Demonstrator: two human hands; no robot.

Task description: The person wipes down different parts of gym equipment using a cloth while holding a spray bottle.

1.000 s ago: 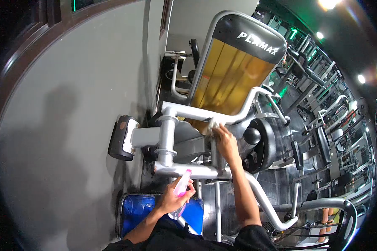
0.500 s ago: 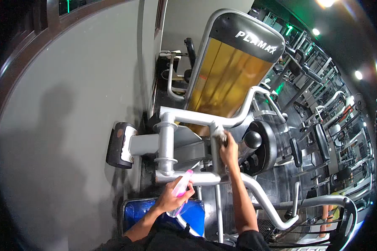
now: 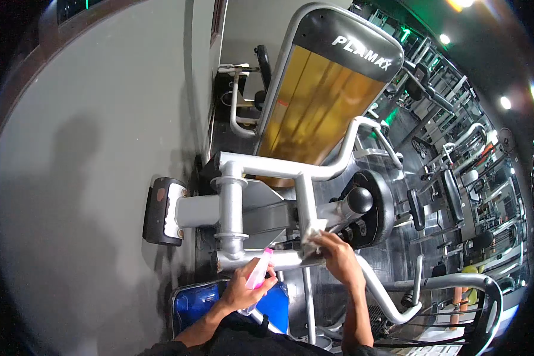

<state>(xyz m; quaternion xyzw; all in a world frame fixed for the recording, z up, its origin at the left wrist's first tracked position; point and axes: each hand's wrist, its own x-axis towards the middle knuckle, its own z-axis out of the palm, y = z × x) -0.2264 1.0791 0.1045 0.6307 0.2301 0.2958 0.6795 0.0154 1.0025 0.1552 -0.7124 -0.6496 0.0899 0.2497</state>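
My left hand [image 3: 243, 288] is closed around a spray bottle [image 3: 258, 274] with a pink top and clear body. It is close to the lower silver tube of the gym machine frame [image 3: 279, 258]. My right hand [image 3: 342, 256] grips a crumpled whitish cloth [image 3: 314, 235]. The cloth is against the silver crossbar [image 3: 306, 202], near where that bar joins the lower tube. Part of the cloth is hidden behind my fingers.
A weight-stack housing [image 3: 326, 101] marked PLAMAX stands beyond the frame. Below my left hand is a blue pad [image 3: 197, 302]. A black round pad [image 3: 377, 207] is on the right, a grey wall [image 3: 101, 178] on the left. More gym machines [image 3: 457, 196] fill the far right.
My right hand has slid the cloth down the crossbar, from near its top to its lower end. My left hand still holds the bottle in nearly the same place. The view has shifted slightly.
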